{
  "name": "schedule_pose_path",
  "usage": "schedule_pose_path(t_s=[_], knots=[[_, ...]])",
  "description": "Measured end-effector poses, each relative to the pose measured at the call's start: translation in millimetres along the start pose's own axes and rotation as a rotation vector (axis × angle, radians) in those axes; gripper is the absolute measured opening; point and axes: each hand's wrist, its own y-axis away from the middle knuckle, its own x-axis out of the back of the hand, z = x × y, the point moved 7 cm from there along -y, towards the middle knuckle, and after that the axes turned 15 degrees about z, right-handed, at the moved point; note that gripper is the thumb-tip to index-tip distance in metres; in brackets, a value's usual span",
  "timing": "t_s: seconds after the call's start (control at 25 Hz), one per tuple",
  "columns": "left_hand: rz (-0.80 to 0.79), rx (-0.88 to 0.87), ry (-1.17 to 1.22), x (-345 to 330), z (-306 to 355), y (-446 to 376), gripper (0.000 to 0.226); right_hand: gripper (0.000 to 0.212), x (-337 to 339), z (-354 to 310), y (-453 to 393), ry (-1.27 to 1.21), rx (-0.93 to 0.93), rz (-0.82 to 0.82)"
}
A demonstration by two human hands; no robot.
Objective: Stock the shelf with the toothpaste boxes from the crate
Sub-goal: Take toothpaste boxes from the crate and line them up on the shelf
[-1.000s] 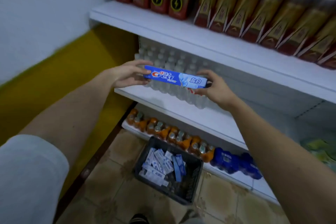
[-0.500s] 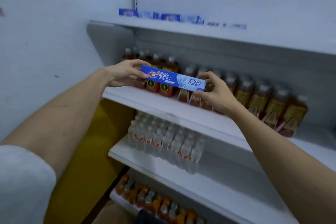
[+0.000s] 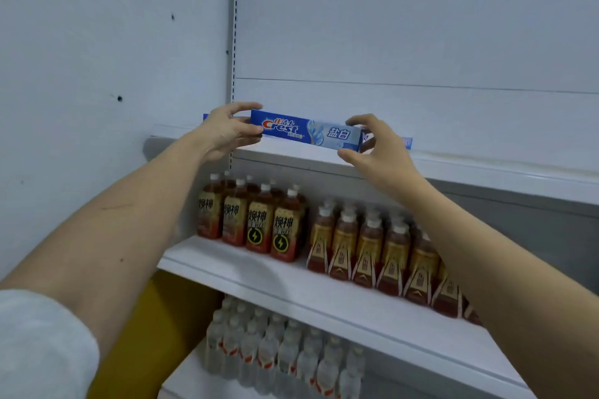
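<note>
Toothpaste box at the top shelf.
At frame centre we see the left hand (image 3: pixel 227 131) gripping one end of the toothpaste box (image 3: pixel 306 129) and the right hand (image 3: pixel 377 152) pinching the other, just above the top shelf (image 3: pixel 453 168) edge.

Above the top shelf (image 3: pixel 470 172) the space stands open up to the back panel (image 3: pixel 405 26). Boxes already shelved (image 3: pixel 406 142) line its rear. Below, tea bottles (image 3: pixel 356 246) crowd their shelf's left and middle.
</note>
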Motion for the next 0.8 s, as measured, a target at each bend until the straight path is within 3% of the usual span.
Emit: schedule_pose_path(t_s=[0.16, 0.4, 0.68, 0.8], knots=[[-0.025, -0.058, -0.109, -9, 0, -54, 0.048, 0.044, -30, 13, -43, 0.21, 0.049, -0.006], [-0.091, -0.082, -0.383, -18, -21, -118, 0.049, 0.041, -77, 47, -72, 0.366, -0.135, -0.159], [-0.105, -0.118, -0.762, -24, -46, -171, 0.049, 0.034, -121, 77, -107, 0.579, -0.176, -0.164], [-0.085, -0.103, -0.786, -35, -55, -190, 0.053, 0.033, -142, 93, -119, 0.717, -0.186, -0.161]])
